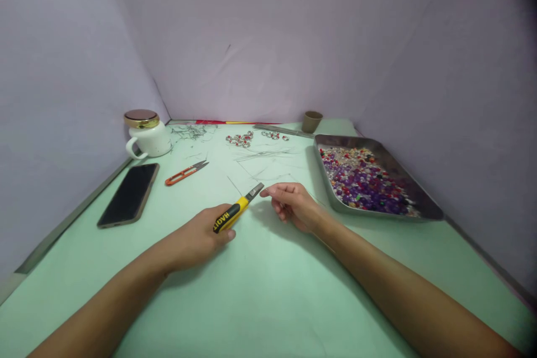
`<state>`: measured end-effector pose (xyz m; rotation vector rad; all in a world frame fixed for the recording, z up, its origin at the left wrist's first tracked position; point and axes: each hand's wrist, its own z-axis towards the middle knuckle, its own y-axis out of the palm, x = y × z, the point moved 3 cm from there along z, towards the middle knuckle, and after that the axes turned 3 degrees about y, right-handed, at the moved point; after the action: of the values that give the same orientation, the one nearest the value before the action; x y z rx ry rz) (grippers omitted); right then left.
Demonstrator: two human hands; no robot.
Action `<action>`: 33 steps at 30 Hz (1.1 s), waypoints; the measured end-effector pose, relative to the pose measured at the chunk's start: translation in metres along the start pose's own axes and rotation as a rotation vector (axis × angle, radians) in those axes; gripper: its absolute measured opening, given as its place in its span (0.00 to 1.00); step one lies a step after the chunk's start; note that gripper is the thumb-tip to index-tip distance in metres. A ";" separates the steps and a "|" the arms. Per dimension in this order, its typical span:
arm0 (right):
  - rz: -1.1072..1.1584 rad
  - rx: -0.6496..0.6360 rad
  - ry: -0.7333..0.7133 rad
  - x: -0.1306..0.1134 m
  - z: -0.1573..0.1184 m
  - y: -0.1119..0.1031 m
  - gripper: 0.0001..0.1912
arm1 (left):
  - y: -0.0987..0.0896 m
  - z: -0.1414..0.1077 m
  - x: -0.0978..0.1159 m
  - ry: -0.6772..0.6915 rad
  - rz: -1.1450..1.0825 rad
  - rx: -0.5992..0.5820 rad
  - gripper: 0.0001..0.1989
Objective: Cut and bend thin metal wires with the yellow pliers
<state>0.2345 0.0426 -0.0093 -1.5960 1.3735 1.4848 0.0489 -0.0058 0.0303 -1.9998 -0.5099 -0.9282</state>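
Observation:
My left hand [210,235] is wrapped round a yellow-and-black utility knife [232,215], its grey metal tip pointing away and to the right. Just right of that tip is my right hand [293,204], thumb and forefinger pinched together and the other fingers curled. A thin wire seems to lie in the pinch, but it is too fine to follow. More loose thin wires [262,155] are scattered on the pale green tabletop [268,291] beyond the hands. Behind them lie small rings of clear and red beads [240,139].
At the right stands a metal tray [380,214] of purple, red and clear beads. A brown cup [312,122] and a wire bundle [283,130] sit at the back. On the left are orange thread snips [187,172], a phone [129,194], a lidded white mug [151,140] and wire scraps [193,132].

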 end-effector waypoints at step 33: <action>-0.030 0.115 -0.015 -0.002 -0.001 0.002 0.08 | -0.002 0.000 -0.014 -0.131 -0.373 -0.101 0.15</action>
<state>0.2336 0.0419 -0.0070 -1.5246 1.3953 1.3718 0.0381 -0.0050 0.0208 -2.1053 -0.9501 -1.0666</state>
